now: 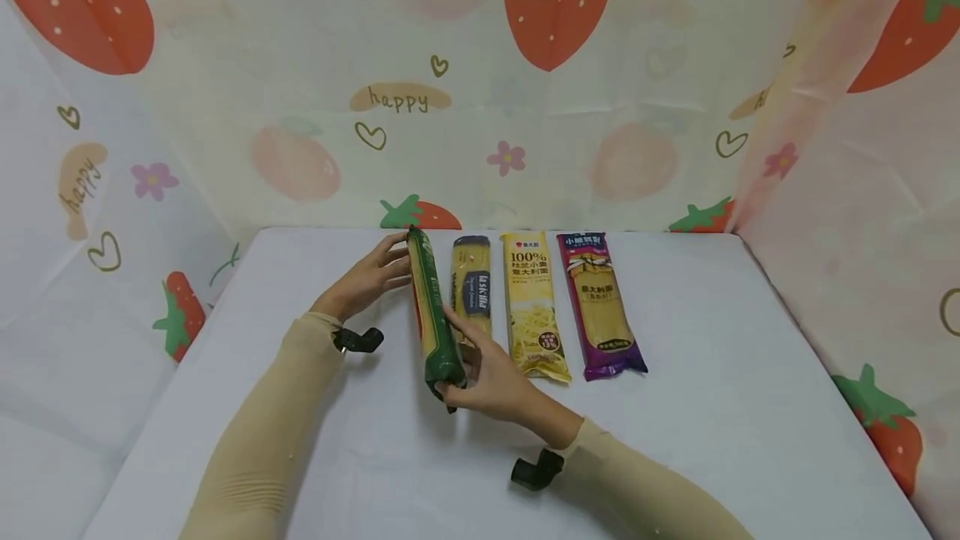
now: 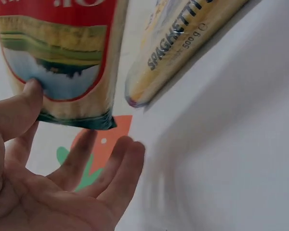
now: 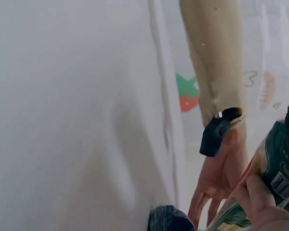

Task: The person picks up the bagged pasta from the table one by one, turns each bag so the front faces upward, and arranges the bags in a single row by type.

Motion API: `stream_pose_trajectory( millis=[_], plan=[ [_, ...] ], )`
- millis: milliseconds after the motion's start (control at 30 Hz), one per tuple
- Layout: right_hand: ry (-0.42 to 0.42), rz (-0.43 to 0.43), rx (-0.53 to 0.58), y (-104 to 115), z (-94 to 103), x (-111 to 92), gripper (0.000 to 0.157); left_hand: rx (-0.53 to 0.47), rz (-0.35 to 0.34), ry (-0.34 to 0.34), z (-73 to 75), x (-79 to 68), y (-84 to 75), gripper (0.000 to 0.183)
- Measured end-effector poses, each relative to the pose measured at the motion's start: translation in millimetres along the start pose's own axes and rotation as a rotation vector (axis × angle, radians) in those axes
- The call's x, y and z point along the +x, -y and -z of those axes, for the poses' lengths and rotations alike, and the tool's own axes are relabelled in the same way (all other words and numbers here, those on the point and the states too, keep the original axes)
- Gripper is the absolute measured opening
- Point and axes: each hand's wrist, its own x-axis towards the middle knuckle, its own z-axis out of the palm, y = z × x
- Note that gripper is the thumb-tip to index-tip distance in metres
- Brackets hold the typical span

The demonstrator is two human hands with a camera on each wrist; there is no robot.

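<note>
A green-ended pasta pack (image 1: 430, 307) is held up at a tilt over the table. My right hand (image 1: 491, 377) grips its near end, the thumb and fingers on either side of it. At the far end, my left hand (image 1: 371, 277) has its fingers spread along the left side. In the left wrist view, the left thumb (image 2: 31, 98) lies against the pack's printed front (image 2: 58, 53), and the other fingers extend loosely below its bottom edge. The right wrist view shows the right hand (image 3: 267, 207) pressed against a green part with a barcode (image 3: 284, 185).
To the right, a blue-labelled spaghetti pack (image 1: 472, 277), a yellow pasta pack (image 1: 535, 307) and a purple pasta pack (image 1: 602, 307) lie side by side on the white table (image 1: 720, 407). Strawberry-printed cloth (image 1: 480, 148) hangs behind and at both sides.
</note>
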Motion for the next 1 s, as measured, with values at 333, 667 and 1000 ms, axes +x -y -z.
stream_pose_trajectory(
  millis=[333, 667, 1000],
  plan=[
    [-0.02, 0.023, 0.196, -0.3, 2.0, 5.9, 0.101, -0.084, 0.017, -0.028, -1.8, -2.3, 3.8, 0.067],
    [-0.085, -0.021, 0.315, 0.8, 1.3, 5.1, 0.095, -0.149, 0.081, -0.059, -1.3, -6.8, 3.7, 0.058],
    [-0.072, -0.113, 0.229, 8.2, 12.8, 6.5, 0.089, -0.207, 0.127, -0.11, -1.9, -8.0, 1.9, 0.056]
  ],
)
